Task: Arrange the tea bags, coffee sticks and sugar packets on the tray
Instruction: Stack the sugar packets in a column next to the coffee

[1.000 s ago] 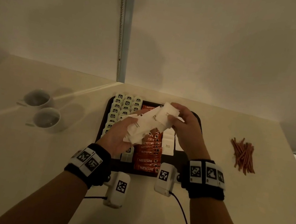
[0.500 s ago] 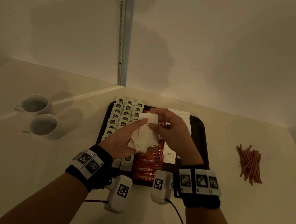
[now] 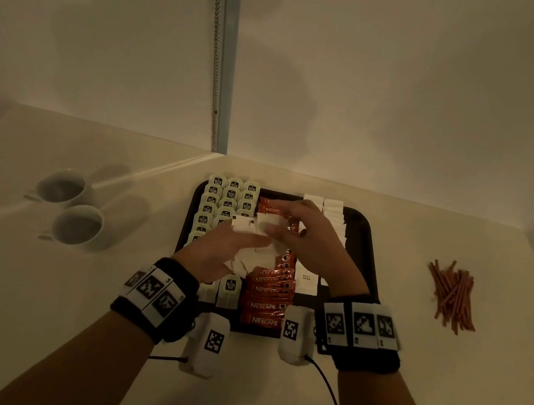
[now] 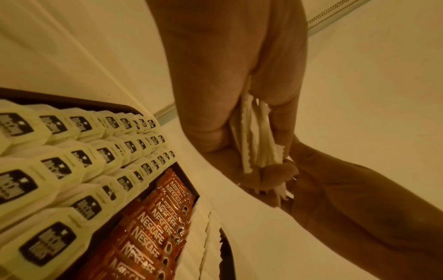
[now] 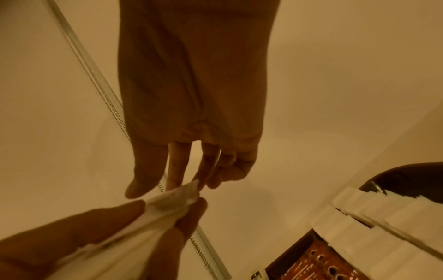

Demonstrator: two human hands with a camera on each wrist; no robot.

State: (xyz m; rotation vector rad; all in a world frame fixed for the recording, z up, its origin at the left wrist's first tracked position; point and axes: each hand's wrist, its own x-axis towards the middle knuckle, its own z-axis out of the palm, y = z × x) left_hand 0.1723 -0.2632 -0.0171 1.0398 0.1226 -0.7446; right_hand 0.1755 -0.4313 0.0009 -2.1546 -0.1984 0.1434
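A dark tray (image 3: pixel 362 248) carries rows of tea bags (image 3: pixel 228 196) on its left, orange coffee sticks (image 3: pixel 266 302) down the middle and white sugar packets (image 3: pixel 306 277) on the right. Above the middle of the tray my left hand (image 3: pixel 216 257) grips a bundle of white sugar packets (image 3: pixel 249 262) between thumb and fingers. This bundle (image 4: pixel 256 144) shows edge-on in the left wrist view. My right hand (image 3: pixel 308 243) reaches in from the right. Its loosely straight fingertips (image 5: pixel 201 181) touch the far end of the bundle (image 5: pixel 134 236), with the thumb apart.
Two white cups (image 3: pixel 60 187) (image 3: pixel 78 226) stand on the counter left of the tray. A pile of brown stirrers (image 3: pixel 453 292) lies to the right. A wall with a hanging bead chain (image 3: pixel 216 56) closes the back.
The packets were fanned out and raised a second ago; they are now bunched together and lower over the tray. My right hand has come back to the bundle's far end.
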